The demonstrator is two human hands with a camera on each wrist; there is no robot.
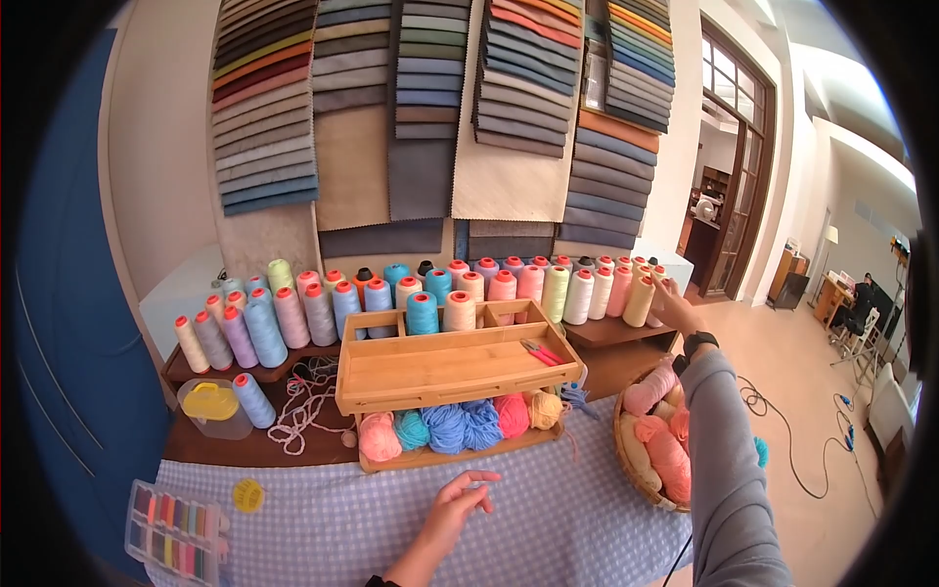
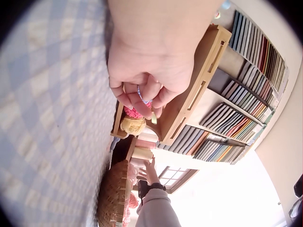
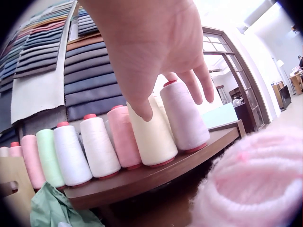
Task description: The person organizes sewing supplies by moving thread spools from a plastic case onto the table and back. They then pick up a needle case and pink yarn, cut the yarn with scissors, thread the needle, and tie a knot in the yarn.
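My right hand (image 1: 677,311) reaches to the thread cones at the shelf's right end. In the right wrist view this hand (image 3: 156,52) is over a cream cone (image 3: 152,137) and a lilac cone (image 3: 184,116), thumb in front of the cream one and fingers extended near the lilac one's top; contact is unclear. Both cones stand on the shelf (image 3: 128,182). My left hand (image 1: 452,514) hovers over the checked cloth (image 1: 333,509), before the wooden organizer (image 1: 440,377). Seen from its wrist, the left hand (image 2: 151,71) has loosely bent fingers and no clear grip on anything.
A basket (image 1: 631,460) of yarn stands at the right, under my right arm. Yarn balls (image 1: 445,428) fill the organizer's lower tray; red-handled pliers (image 1: 541,353) lie on top. Left are a yellow-lidded box (image 1: 210,403) and a clear case (image 1: 171,533). Fabric swatches (image 1: 421,127) hang behind.
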